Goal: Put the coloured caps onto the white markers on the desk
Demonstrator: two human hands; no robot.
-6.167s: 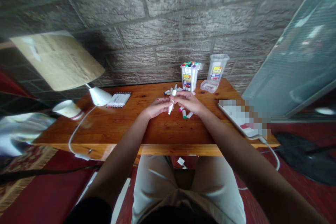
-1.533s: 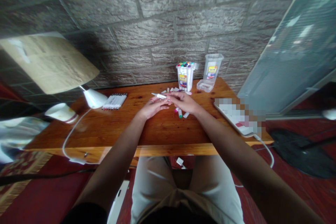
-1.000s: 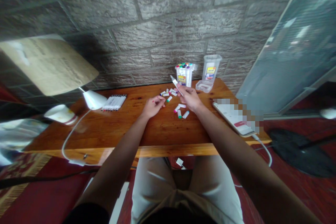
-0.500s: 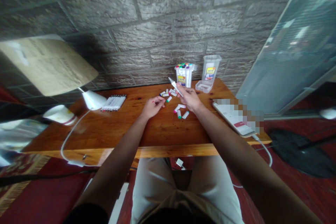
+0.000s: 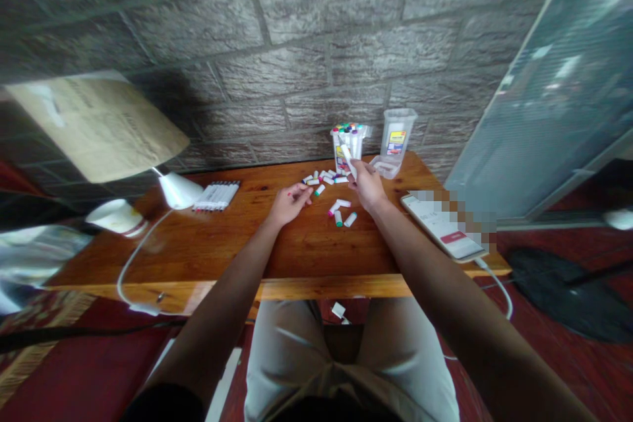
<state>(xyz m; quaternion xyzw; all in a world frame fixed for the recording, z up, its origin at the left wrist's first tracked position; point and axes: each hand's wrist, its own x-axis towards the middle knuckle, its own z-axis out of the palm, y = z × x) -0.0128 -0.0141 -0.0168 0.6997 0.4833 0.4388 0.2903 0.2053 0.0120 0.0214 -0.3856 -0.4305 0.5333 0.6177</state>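
Note:
My right hand (image 5: 368,186) grips a white marker (image 5: 347,157), tilted up in front of the clear box of markers (image 5: 342,153) with many-coloured tops. My left hand (image 5: 289,204) rests on the desk with its fingers curled towards the thumb; what they pinch, if anything, I cannot make out. Just right of its fingertips lies a white cap with a green end (image 5: 320,190). Several more loose caps (image 5: 327,178) are scattered behind it, and a small group of caps (image 5: 338,217) with pink and green ends lies between my hands.
A row of white markers (image 5: 216,196) lies at the left, by a lamp (image 5: 179,190) and a paper cup (image 5: 116,217). At the right rear stands a second clear box (image 5: 398,135); a cabled tablet (image 5: 445,227) lies on the desk's right side. The brick wall (image 5: 306,66) borders the desk (image 5: 316,250).
My right hand has moved slightly right with the marker, whose upper end now overlaps the clear box of markers. My left hand has stayed nearly still. The view has shifted a little.

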